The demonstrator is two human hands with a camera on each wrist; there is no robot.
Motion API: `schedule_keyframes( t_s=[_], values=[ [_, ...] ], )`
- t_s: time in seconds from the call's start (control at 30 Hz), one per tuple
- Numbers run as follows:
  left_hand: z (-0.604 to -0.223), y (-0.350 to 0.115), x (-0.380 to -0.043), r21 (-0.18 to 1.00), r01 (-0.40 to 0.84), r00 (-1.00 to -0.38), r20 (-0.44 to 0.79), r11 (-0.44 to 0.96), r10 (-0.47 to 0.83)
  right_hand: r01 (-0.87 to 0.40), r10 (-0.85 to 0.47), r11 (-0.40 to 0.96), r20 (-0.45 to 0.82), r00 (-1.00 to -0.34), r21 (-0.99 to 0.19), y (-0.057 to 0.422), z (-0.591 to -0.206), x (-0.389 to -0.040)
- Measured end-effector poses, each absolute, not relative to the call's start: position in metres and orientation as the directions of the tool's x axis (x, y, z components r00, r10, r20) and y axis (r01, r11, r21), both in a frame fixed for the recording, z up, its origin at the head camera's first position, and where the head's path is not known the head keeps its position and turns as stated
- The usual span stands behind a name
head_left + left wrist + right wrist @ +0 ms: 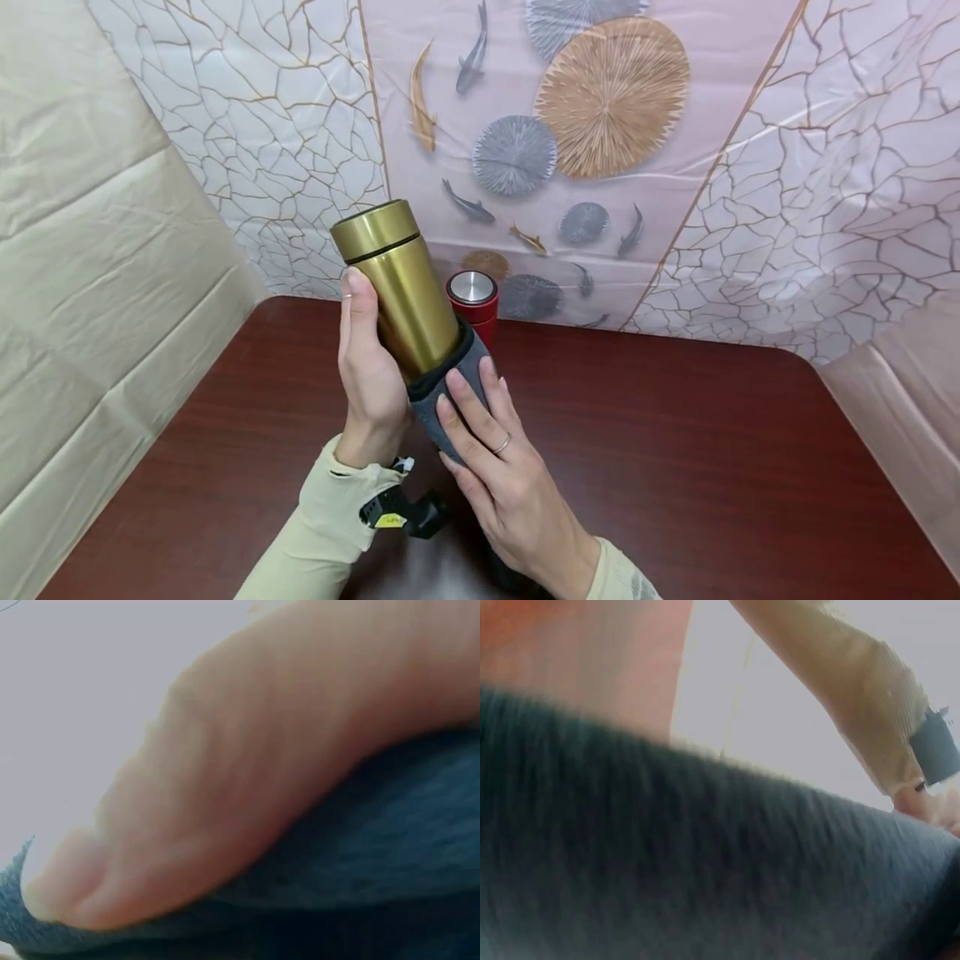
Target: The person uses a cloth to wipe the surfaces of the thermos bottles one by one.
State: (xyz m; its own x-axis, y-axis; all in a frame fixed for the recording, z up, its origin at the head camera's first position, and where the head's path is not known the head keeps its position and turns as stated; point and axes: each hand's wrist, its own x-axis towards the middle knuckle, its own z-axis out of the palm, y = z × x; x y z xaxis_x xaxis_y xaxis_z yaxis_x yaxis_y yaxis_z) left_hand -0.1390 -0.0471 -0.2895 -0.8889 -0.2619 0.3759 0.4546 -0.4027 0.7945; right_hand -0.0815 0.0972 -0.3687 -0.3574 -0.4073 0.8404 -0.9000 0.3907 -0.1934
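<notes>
A gold thermos flask (401, 292) leans up and to the left, its lid on and its lower part inside a grey fabric sleeve (429, 417) with a black rim. My left hand (369, 383) grips the flask from the left side, thumb up near the lid seam; its other fingers are mostly hidden behind the flask. Lower down, my right hand (517, 483) holds the sleeve, several fingers laid across its front and the thumb out of sight. The left wrist view has a finger (210, 780) close up against grey fabric (405, 825). In the right wrist view the sleeve (705, 847) fills the lower half.
Behind the sleeve, a red thermos flask (474, 317) with a silver-topped lid stands upright on the dark red-brown table (675, 467). A patterned cloth (517, 242) hangs along the table's far edge. The left wrist wears a black device (405, 510).
</notes>
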Motion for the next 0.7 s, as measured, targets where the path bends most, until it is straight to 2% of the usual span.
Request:
schedule_keyframes(
  t_s=[0.17,0.37,0.47,0.7],
  values=[
    [-0.294,-0.039,-0.136,0.827,0.459,-0.887,0.404,-0.325,-0.223,-0.894,-0.399,0.395,0.837,-0.374,-0.211,0.101,-0.363,-0.083],
    [-0.306,-0.015,-0.128,0.818,0.475,-0.876,0.474,-0.325,-0.089,-0.892,-0.326,0.392,0.872,-0.364,-0.226,0.112,-0.349,-0.085],
    [-0.317,0.0,-0.121,0.842,0.487,-0.866,0.5,-0.233,-0.007,-0.874,-0.245,0.426,0.901,-0.358,-0.232,0.12,-0.34,-0.087],
    [-0.343,0.027,-0.108,0.835,0.55,-0.825,0.547,-0.021,0.144,-0.804,-0.07,0.507,0.915,-0.398,-0.311,0.14,-0.323,-0.087]
  ],
)
